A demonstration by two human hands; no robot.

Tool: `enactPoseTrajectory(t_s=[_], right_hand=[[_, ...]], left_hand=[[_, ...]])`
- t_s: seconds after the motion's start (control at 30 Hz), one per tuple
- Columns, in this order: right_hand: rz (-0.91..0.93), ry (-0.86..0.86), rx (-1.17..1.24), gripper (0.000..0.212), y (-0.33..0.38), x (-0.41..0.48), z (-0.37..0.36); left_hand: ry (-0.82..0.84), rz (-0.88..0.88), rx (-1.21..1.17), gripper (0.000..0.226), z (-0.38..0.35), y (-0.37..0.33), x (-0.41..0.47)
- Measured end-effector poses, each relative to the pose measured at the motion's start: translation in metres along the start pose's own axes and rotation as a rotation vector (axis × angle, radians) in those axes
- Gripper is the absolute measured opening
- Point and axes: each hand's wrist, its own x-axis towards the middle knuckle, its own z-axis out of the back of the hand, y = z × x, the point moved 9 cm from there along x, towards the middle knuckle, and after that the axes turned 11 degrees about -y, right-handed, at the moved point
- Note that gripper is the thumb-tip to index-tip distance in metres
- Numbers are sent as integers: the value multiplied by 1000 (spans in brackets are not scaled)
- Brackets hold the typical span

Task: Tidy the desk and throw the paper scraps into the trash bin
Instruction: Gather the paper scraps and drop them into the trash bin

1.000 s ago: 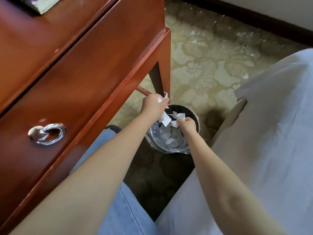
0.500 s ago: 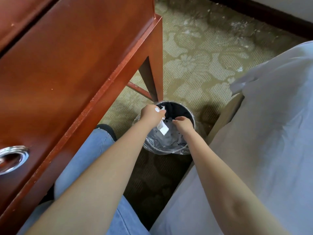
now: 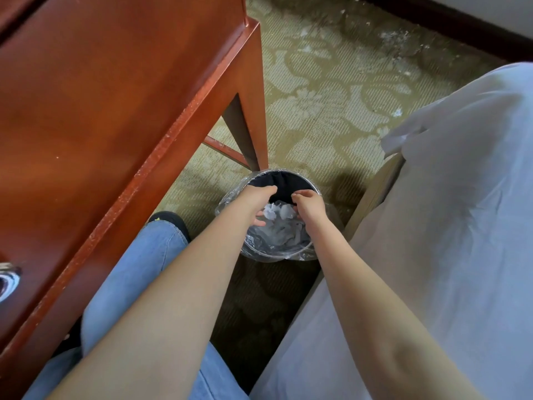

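A round trash bin (image 3: 275,253) with a clear plastic liner stands on the carpet beside the desk leg (image 3: 253,119). Both my hands reach into its mouth. My left hand (image 3: 256,204) has its fingers spread and relaxed, thumb low. My right hand (image 3: 309,209) hangs opposite with loosely curled fingers. White paper scraps (image 3: 278,212) lie loose between the two palms, above more crumpled paper in the bin's bottom. I see no scrap pinched in either hand.
The red-brown wooden desk (image 3: 115,111) fills the left, with a metal drawer handle (image 3: 7,280) at the edge. A bed with a white sheet (image 3: 447,226) rises on the right. My jeans leg (image 3: 138,255) and dark shoe (image 3: 171,220) sit left of the bin.
Both hands have dropped lower into the bin. The scraps my left hand pinched have left its fingers and now sit between the hands.
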Motion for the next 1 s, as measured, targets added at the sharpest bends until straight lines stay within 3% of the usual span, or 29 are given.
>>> enactPoseTrajectory(t_s=[0.4, 0.67, 0.87, 1.0], right_hand=[[-7, 15, 81, 12, 17, -27, 0], [-59, 38, 400, 10, 60, -75, 10], [90, 86, 466, 11, 115, -148, 27], [242, 113, 519, 14, 157, -218, 45]], left_hand=[[-64, -125, 93, 45, 15, -13, -17], [-44, -240, 3, 34, 38, -23, -71], [-131, -460, -114, 12, 77, -37, -136], [-143, -656, -229, 14, 110, -45, -197]])
